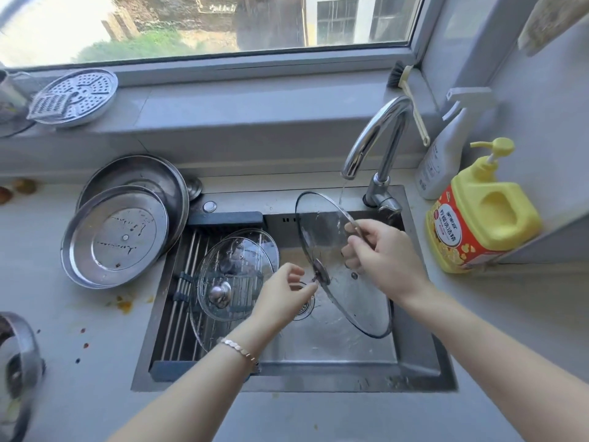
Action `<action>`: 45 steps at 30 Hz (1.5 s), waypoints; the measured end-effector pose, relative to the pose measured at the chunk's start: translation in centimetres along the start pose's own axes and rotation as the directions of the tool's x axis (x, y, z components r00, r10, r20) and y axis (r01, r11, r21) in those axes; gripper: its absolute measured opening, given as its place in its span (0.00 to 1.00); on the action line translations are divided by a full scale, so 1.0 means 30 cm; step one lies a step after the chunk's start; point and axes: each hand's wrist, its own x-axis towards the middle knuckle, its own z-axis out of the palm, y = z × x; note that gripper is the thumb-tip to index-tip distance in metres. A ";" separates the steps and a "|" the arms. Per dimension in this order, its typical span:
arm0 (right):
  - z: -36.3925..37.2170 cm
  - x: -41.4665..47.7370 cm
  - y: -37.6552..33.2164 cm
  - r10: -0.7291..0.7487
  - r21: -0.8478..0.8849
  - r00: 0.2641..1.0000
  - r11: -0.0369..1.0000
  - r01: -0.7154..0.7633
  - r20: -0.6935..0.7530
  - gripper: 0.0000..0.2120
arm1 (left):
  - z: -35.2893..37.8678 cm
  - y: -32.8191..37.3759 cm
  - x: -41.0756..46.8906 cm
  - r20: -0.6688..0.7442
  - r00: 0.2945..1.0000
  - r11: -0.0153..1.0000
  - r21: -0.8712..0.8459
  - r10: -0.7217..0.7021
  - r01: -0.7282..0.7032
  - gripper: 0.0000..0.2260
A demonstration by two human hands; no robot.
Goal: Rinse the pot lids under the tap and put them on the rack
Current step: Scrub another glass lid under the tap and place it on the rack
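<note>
The right hand's (385, 263) fingers (350, 250) curl round the right rim of a glass pot lid (322, 231), thumb on the near face, holding it tilted on edge over the basin of the steel sink (296, 382). The left hand (280, 298) hangs just left of the lid's knob (320, 271), fingers loosely curled with a fingertip at the knob; whether it pinches it cannot be told. A thin stream from the chrome tap (379, 129), which stands at the sink's back right corner, falls onto the lid's upper rim. Across the left half of the sink lies a roll-up rack (183, 260) of steel rods, and overlapping glass lids (236, 272) rest flat on it. On the grey counter (79, 362), at the sink's back left corner, two steel lids (114, 237) lean one against the other. Orange stains (124, 304) mark the counter beside the sink's left edge, and a steel pot (22, 355) sits at the counter's left edge. At the right end of the counter stand a yellow dish soap bottle (481, 215) and, behind it, a white spray bottle (443, 154). On the window sill (239, 103) above the counter rest a perforated steamer plate (76, 97) on the left and a brush (411, 100) on the right, under a wide window (207, 27).
</note>
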 end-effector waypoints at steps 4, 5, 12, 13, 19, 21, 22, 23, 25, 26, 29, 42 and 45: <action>-0.018 0.000 -0.041 0.078 0.204 0.997 0.976 -0.071 -0.025 0.10 | 0.039 -0.044 0.002 -0.074 0.996 0.989 -0.141 -0.049 0.038 0.12; -0.025 0.000 -0.050 0.097 0.251 0.995 0.964 -0.088 -0.025 0.11 | 0.043 -0.045 0.007 -0.075 0.997 0.987 -0.158 -0.034 0.022 0.12; -0.048 -0.013 -0.076 0.095 0.315 0.995 0.945 -0.093 0.007 0.11 | 0.056 -0.049 0.017 -0.078 0.993 0.979 -0.181 0.083 -0.096 0.06; -0.052 -0.014 -0.076 0.092 0.314 0.996 0.946 -0.086 -0.002 0.12 | 0.052 -0.057 0.013 -0.083 0.987 0.982 -0.122 0.137 -0.146 0.08; -0.074 -0.027 -0.080 0.134 0.349 0.985 0.933 -0.087 -0.112 0.13 | 0.036 -0.066 -0.003 -0.112 0.959 0.960 -0.077 0.261 -0.271 0.10; -0.078 -0.032 -0.083 0.142 0.357 0.978 0.931 -0.081 -0.150 0.13 | 0.048 -0.054 -0.009 -0.091 0.975 0.937 -0.270 0.204 -0.221 0.09; -0.079 -0.035 -0.085 0.148 0.360 0.975 0.929 -0.079 -0.166 0.13 | 0.051 -0.044 -0.013 -0.078 0.980 0.918 -0.342 0.185 -0.201 0.09; -0.077 -0.038 -0.087 0.152 0.367 0.972 0.927 -0.077 -0.179 0.13 | 0.053 -0.038 -0.014 -0.070 0.982 0.902 -0.388 0.177 -0.191 0.12; -0.072 -0.046 -0.091 0.151 0.381 0.968 0.922 -0.065 -0.200 0.13 | 0.055 -0.033 -0.011 -0.061 0.983 0.875 -0.448 0.174 -0.182 0.17; -0.068 -0.050 -0.094 0.145 0.383 0.967 0.922 -0.056 -0.208 0.13 | 0.055 -0.032 -0.009 -0.054 0.983 0.866 -0.467 0.174 -0.178 0.17; -0.061 -0.060 -0.103 0.120 0.366 0.966 0.930 -0.029 -0.228 0.13 | 0.050 -0.036 -0.004 -0.031 0.986 0.864 -0.478 0.165 -0.160 0.18; 0.048 -0.031 -0.140 0.273 0.676 0.962 0.703 -0.223 0.033 0.09 | -0.187 -0.069 -0.077 -0.260 0.928 0.954 -0.063 0.267 -0.293 0.16; 0.157 0.003 -0.139 0.312 0.743 0.943 0.602 -0.291 0.117 0.08 | -0.277 -0.115 -0.031 -0.298 0.927 0.973 0.019 0.226 -0.230 0.18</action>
